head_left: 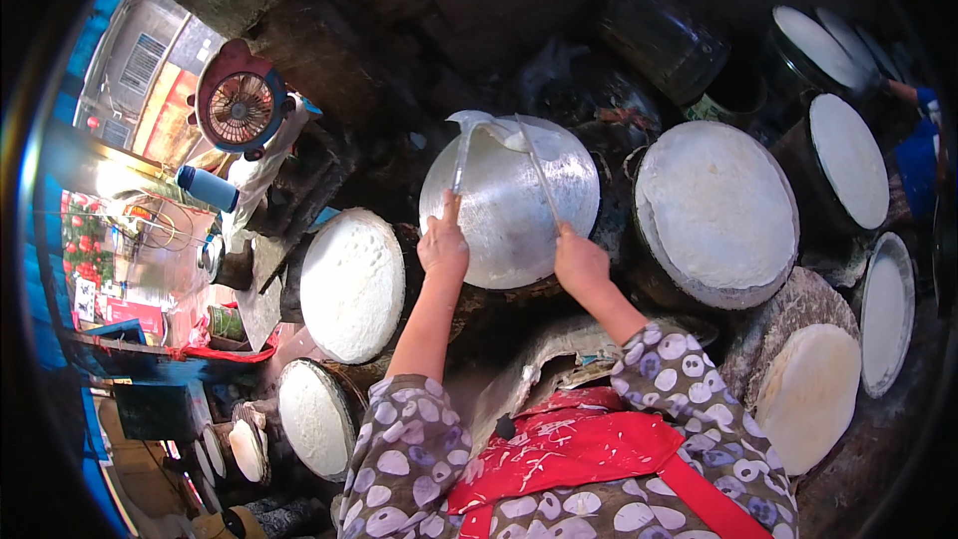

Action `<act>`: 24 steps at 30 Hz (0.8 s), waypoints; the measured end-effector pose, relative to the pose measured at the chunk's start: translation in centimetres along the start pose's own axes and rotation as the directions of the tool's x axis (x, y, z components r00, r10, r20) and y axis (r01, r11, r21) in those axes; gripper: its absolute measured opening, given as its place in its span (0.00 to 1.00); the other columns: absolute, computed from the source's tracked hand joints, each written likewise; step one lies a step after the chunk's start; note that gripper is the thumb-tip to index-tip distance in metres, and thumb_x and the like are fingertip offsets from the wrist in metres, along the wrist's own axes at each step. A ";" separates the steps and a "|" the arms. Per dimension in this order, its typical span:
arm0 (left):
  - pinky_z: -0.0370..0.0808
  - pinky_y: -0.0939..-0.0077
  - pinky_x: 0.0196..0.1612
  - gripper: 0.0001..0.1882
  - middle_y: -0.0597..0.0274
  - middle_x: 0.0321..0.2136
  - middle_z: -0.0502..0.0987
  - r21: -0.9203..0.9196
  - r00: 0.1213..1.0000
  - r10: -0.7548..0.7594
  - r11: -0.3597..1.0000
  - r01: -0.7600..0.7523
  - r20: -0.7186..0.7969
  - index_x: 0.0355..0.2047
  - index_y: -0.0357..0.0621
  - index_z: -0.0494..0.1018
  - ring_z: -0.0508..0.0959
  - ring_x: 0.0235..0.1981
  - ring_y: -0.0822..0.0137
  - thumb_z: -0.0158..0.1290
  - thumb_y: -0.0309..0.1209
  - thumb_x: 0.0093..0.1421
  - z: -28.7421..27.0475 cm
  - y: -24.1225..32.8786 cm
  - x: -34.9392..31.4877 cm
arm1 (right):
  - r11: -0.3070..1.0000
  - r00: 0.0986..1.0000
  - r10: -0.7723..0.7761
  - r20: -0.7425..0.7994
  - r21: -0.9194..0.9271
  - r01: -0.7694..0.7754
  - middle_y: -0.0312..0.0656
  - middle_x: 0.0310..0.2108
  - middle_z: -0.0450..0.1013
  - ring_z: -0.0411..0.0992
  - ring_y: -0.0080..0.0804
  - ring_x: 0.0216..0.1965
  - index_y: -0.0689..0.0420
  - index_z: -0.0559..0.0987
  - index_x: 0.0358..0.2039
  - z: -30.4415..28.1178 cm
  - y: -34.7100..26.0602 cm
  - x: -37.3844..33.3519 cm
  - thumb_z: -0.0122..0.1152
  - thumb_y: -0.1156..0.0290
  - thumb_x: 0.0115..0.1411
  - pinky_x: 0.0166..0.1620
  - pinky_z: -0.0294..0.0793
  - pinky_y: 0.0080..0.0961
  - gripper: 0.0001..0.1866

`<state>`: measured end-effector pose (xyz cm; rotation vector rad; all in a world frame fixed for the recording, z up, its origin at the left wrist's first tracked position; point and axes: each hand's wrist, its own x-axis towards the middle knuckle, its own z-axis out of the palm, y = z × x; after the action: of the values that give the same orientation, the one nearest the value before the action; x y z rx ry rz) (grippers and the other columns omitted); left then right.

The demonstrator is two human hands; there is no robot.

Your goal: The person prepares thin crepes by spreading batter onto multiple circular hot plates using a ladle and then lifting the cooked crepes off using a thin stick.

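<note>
My left hand (443,248) is closed round the handle of a long, pale, flat-looking tool (463,155). My right hand (582,265) grips a thin stick-like handle (539,175). Both tools reach across a round silver metal pan (509,230) to its far edge. Up there, a wet white mass (496,130) hangs between the two tool ends, which it partly hides, so I cannot make out their shape. The pan's near surface is shiny bare metal with thin smears.
Round pans filled with white stuff stand on both sides: one pan (354,284) to the left, a larger one (717,215) to the right. A tan disc (810,399) lies nearer right. A fan (240,105) stands far left, a dark bucket (664,40) at the back.
</note>
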<state>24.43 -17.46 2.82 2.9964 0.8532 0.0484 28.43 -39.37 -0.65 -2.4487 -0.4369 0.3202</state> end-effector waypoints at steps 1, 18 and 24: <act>0.74 0.61 0.37 0.35 0.48 0.35 0.71 0.000 1.000 -0.018 1.000 0.018 -0.015 0.63 0.65 0.47 0.77 0.33 0.51 0.44 0.26 0.57 0.1 -1.2 0.0 | 0.999 0.999 -0.042 -0.007 -0.001 0.042 0.55 0.28 0.75 0.74 0.52 0.32 0.63 0.69 0.48 -0.5 0.4 0.1 0.41 0.69 0.60 0.35 0.72 0.45 0.18; 0.71 0.56 0.39 0.37 0.44 0.32 0.73 -0.032 0.985 -0.131 0.990 0.136 0.112 0.64 0.56 0.49 0.75 0.34 0.45 0.52 0.30 0.55 -5.5 -7.0 -8.4 | 0.902 0.923 -0.282 0.263 -0.254 0.349 0.54 0.26 0.75 0.75 0.51 0.29 0.62 0.71 0.42 -0.2 -0.9 4.4 0.44 0.72 0.54 0.34 0.73 0.46 0.15; 0.70 0.55 0.40 0.37 0.42 0.34 0.74 -0.113 0.972 -0.179 0.974 0.197 0.154 0.63 0.56 0.50 0.74 0.35 0.42 0.53 0.31 0.55 -7.8 -7.7 -12.0 | 0.901 0.922 -0.278 0.271 -0.258 0.348 0.54 0.28 0.75 0.75 0.52 0.32 0.62 0.71 0.40 -1.6 1.2 8.9 0.43 0.73 0.54 0.35 0.72 0.46 0.14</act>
<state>9.88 -17.14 10.10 2.7481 1.0684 -0.1103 37.37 -37.73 -1.24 -2.5850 -1.0405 0.4228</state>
